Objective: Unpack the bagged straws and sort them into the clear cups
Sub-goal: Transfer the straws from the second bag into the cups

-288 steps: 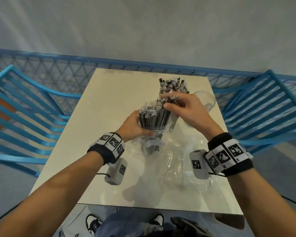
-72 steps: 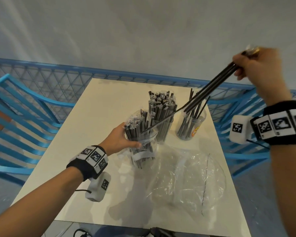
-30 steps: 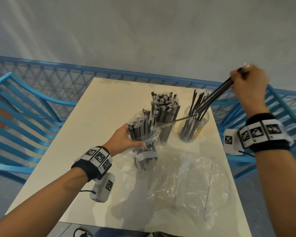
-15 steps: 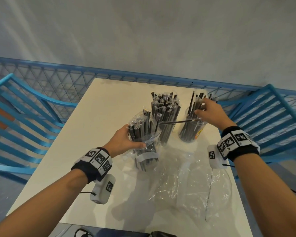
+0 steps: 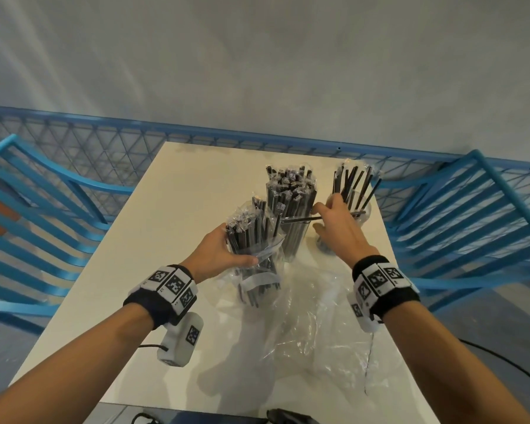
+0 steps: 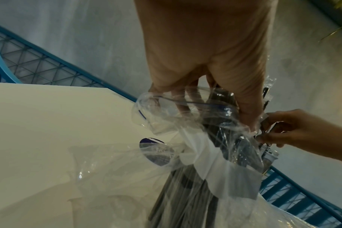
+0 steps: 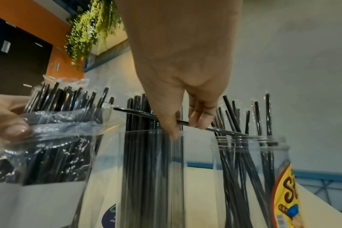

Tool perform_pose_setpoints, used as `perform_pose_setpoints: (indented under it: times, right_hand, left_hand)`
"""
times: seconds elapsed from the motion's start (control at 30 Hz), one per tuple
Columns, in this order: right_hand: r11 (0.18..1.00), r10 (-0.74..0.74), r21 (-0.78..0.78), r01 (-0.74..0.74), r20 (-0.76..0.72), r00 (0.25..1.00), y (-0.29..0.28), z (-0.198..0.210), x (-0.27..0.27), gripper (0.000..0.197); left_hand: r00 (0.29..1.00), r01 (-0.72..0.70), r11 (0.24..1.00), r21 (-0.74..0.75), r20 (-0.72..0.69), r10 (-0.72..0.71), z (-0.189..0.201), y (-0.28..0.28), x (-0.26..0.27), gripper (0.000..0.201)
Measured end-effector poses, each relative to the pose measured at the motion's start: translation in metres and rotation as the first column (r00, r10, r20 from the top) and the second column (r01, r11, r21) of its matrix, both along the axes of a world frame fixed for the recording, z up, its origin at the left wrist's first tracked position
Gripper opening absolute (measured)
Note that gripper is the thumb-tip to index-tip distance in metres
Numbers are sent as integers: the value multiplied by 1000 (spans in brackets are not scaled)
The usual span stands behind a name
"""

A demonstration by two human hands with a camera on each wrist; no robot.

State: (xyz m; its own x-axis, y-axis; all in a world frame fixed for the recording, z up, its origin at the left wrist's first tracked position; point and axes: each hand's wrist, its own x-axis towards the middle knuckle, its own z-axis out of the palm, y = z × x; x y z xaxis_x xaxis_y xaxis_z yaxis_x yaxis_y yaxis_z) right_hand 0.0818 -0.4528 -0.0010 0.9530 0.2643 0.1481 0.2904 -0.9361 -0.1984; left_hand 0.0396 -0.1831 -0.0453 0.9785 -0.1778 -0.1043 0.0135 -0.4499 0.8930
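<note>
Since half a second ago the right hand [image 5: 338, 228] has slid back from the right cup [image 5: 354, 223] toward the middle one, a single stray straw [image 5: 300, 219] lying crosswise at its fingers.

From the head view, the left hand [image 5: 218, 255] curls round the bag [image 5: 254, 240] of straws standing on the table [image 5: 172, 228], probably to steady it while the other hand pulls from it. Two cups stand behind: the middle cup [image 5: 291, 215] packed tight, the right one sparse, its straws fanned out. An empty bag [image 5: 318, 332] lies crumpled near the table's front edge.

The left wrist view shows that hand's fingers [image 6: 248, 108] pressed into the bag's crinkled plastic, holding the bundle upright. A white band [image 6: 224, 172] crosses the bag; no print on it can be read.

In the right wrist view, the thumb and fingers [image 7: 197, 118] pinch the stray straw, which lies nearly level from the bag's mouth over the middle cup to the right cup's rim. It likely snagged there and is being freed for dropping in. The right cup bears a yellow and orange label [image 7: 285, 192] with brown letters starting "St"; the rest is cut off.
</note>
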Motion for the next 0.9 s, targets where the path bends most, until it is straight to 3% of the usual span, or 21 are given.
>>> perform_pose_setpoints:
  times: [0.17,0.3,0.37,0.43,0.57,0.7,0.8,0.9]
  right_hand:
    - [991,10,132,-23,99,995,-9,23,2,19]
    - [892,-195,442,93,193,962,-24,56,13,15]
    - [820,-305,539,194,124,944,-32,60,20,21]
    - [793,-363,530,301,13,932,-38,50,27,26]
    - [812,-394,386,437,-190,899,-48,16,40,25]
    - [794,-366,370,483,-344,865,-56,16,45,42]
    - [829,-432,305,469,-183,883,-61,43,42,40]
    - [783,-414,511,356,1,910,-41,77,14,30]
  left_hand:
    - [1000,-7,1000,10,2,6,1,-1,1,91]
    - [1000,-7,1000,17,10,7,1,-2,1,93]
    - [1000,-10,1000,10,6,10,1,-2,0,93]
    - [1000,-8,1000,10,-2,8,2,-2,0,91]
    - [1000,-6,1000,21,-10,6,2,-1,0,92]
    - [1000,0,1000,26,-4,0,4,-2,0,95]
    - [1000,6,1000,15,1,-6,5,-2,-1,95]
    - [1000,6,1000,14,5,-6,4,-2,-1,96]
